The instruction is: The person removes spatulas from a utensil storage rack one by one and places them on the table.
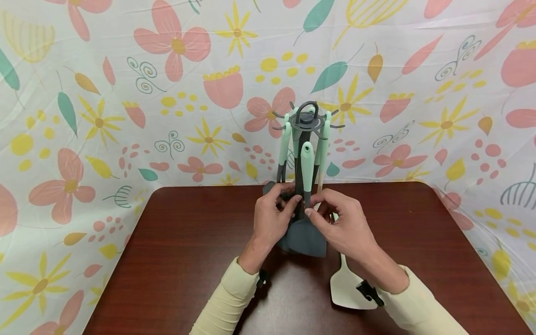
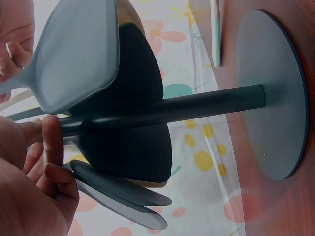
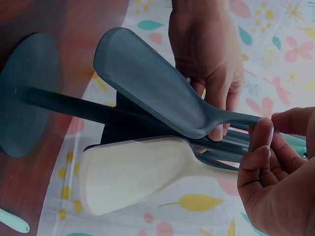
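Note:
A dark grey utensil stand has a ring of hooks above a single pole and a round base. My left hand grips the pole below the hooks, with its fingers curled round it in the left wrist view. My right hand pinches the neck of a dark grey turner between thumb and fingers. That turner's mint handle points up in front of the stand, its blade down. Whether its hole is on a hook is unclear. Other mint-handled utensils hang around the pole, including a cream turner.
Another cream turner lies on the brown table, under my right forearm. Behind the table's back edge hangs a floral cloth, close to the stand. Dark blades hang close together around the pole.

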Motion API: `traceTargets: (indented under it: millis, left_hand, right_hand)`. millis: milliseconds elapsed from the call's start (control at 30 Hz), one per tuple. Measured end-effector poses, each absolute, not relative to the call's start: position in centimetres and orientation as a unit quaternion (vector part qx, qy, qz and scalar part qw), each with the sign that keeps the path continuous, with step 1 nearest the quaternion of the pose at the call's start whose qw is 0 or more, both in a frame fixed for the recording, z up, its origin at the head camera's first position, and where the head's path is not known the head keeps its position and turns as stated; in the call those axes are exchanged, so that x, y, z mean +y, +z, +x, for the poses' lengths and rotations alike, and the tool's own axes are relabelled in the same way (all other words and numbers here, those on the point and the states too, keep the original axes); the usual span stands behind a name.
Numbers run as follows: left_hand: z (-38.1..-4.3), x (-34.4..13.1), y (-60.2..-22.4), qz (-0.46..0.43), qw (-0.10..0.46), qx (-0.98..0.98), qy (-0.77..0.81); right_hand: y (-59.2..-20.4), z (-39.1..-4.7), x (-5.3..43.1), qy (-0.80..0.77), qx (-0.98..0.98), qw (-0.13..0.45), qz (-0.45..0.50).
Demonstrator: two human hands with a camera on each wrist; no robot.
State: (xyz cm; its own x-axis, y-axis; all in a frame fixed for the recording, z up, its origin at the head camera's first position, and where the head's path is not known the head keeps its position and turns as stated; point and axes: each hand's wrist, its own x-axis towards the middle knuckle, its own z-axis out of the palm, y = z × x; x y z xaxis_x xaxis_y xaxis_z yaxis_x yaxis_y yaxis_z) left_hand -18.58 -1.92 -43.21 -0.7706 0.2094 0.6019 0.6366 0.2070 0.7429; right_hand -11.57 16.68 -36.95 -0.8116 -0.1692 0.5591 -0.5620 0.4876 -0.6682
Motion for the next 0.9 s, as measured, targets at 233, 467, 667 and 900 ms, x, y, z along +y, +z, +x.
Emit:
traceTargets:
  millis: [233,467,667,900]
  left_hand:
    - [-18.5,-1.8,-43.3,-0.283,0.190,-0.748,-0.569]
    - [-18.6,-1.7,-43.2,-0.283,0.188,-0.746,-0.573]
    - [-18.6,-1.7,-43.2,-0.282,0.190,-0.746,-0.573]
    - [-18.6,-1.8,-43.3,-0.279,0.196,-0.746,-0.572]
  right_hand:
    - [-37.0,-11.1,17.2,0.460,-0.838,0.214,0.201]
    - [-37.2,-10.6,17.9,0.466,-0.837,0.215,0.191]
    - [-37.5,-10.4,18.5,0.478,-0.830,0.211,0.193]
    - [-37.6,-10.1,19.1,0.477,-0.833,0.216,0.181]
